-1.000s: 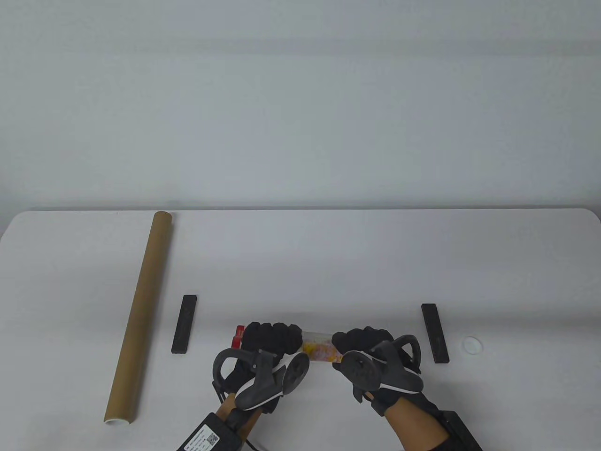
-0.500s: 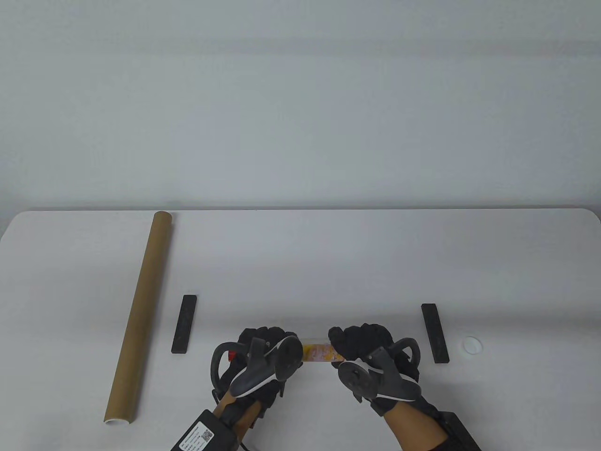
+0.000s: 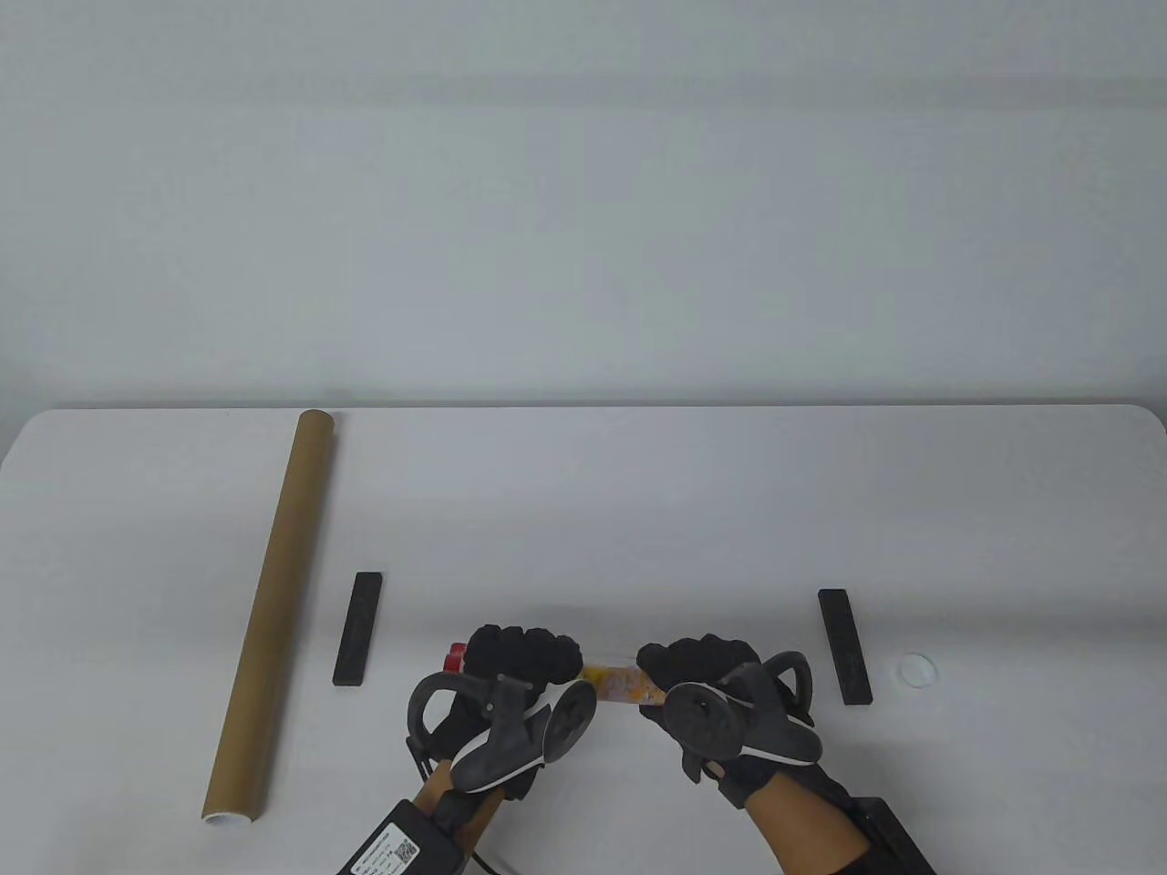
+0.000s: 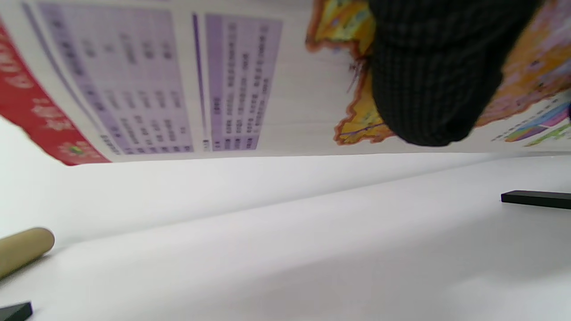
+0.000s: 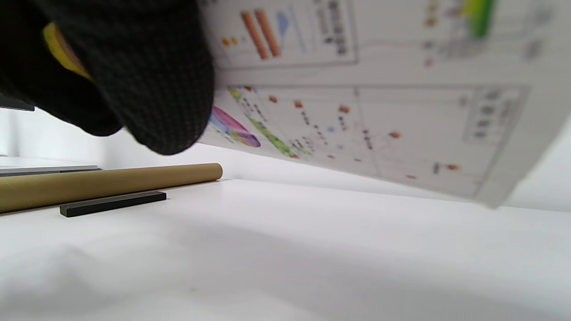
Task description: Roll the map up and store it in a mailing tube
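Note:
The rolled map (image 3: 615, 684) lies across the table's front, held off the surface between both hands. My left hand (image 3: 520, 658) grips its left part, with a red end (image 3: 455, 653) poking out past the fingers. My right hand (image 3: 702, 663) grips its right part. In the left wrist view the map (image 4: 178, 80) curves overhead with a fingertip (image 4: 432, 76) on it. In the right wrist view the map (image 5: 379, 102) hangs above the table under my fingers (image 5: 134, 76). The brown mailing tube (image 3: 270, 609) lies at the left, its white-rimmed open end toward me.
Two black bar weights lie on the table, one (image 3: 357, 629) between the tube and my left hand, one (image 3: 844, 645) right of my right hand. A small white cap (image 3: 915, 670) sits at the far right. The tube (image 5: 107, 183) shows in the right wrist view.
My left hand rolled back and then forward again over the map, so the red end hid and reappeared. My right hand shifted slightly. The roll stays between both hands.

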Motion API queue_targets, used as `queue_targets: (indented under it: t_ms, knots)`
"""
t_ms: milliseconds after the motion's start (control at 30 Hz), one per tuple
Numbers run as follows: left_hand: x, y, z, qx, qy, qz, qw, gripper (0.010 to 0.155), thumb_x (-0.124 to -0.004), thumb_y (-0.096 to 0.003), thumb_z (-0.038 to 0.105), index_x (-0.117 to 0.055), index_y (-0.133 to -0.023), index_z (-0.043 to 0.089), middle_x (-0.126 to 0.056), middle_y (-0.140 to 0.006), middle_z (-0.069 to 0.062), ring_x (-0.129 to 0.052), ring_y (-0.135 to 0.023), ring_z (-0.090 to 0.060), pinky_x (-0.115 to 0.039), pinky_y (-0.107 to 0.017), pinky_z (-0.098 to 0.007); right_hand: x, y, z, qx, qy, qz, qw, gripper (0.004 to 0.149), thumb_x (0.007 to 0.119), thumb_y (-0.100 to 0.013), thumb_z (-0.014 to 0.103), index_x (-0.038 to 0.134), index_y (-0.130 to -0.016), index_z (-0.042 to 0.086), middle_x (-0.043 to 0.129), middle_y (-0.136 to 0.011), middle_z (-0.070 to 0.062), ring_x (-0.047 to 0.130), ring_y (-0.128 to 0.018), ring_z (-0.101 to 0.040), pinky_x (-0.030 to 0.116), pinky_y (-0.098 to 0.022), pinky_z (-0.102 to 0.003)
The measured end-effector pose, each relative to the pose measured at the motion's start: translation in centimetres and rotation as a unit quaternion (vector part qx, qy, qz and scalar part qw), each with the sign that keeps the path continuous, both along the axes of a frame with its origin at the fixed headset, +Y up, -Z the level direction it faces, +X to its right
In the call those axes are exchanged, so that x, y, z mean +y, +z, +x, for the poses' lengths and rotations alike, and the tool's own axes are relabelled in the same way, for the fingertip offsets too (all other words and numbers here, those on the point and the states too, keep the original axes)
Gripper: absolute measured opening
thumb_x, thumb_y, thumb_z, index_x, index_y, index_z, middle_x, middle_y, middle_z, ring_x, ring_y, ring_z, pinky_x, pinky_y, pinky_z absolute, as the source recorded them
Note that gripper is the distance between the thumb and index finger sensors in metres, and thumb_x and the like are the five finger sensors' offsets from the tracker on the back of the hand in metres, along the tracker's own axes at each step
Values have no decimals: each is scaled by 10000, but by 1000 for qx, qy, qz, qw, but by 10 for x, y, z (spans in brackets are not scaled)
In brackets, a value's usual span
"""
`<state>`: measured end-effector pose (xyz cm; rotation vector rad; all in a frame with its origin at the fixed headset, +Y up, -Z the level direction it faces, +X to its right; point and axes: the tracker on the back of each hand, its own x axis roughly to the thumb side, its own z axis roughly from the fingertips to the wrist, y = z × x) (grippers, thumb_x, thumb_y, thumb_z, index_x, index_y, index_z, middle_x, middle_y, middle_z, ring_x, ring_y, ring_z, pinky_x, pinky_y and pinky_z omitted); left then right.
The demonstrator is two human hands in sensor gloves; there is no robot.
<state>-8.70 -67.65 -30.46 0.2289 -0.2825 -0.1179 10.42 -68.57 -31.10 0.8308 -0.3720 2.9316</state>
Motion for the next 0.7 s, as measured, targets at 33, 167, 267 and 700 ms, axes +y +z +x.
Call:
queue_targets:
  t_ms: [33, 167, 267, 700]
  knots:
    - [0, -1, 0, 1, 3, -6, 1000, 473, -962, -312, 629, -897, -735, 429, -972, -621, 105, -1021, -568, -143, -775, -655, -376, 0, 0, 0, 0, 3, 4, 1000, 576, 979, -421, 419, 870, -891, 105, 937, -650, -50, 989, -491, -283, 787, -504, -547]
    - [-2, -6, -3, 11, 22, -48, 999, 464, -959, -316, 631, -902, -730, 429, -976, -614, 106, -1026, -560, -140, -782, -650, -373, 1, 4, -1, -4, 19, 38, 999, 614, 979, -418, 430, 845, -930, 119, 921, -722, -65, 978, -578, -320, 755, -547, -569]
    - [-5, -10, -7, 14, 45, -88, 995, 466, -962, -317, 625, -904, -733, 422, -976, -616, 101, -1025, -562, -146, -778, -652, -378, 2, 5, -3, -1, 26, 50, 998, 623, 980, -415, 434, 841, -938, 124, 920, -732, -66, 975, -592, -324, 748, -556, -572]
    - [0, 3, 2, -5, -9, 27, 1000, 524, -942, -324, 630, -866, -801, 428, -961, -690, 105, -1021, -627, -149, -768, -670, -385, 3, 0, 3, 0, -10, 1, 1000, 560, 980, -421, 404, 881, -881, 100, 944, -651, -62, 995, -496, -295, 790, -495, -558]
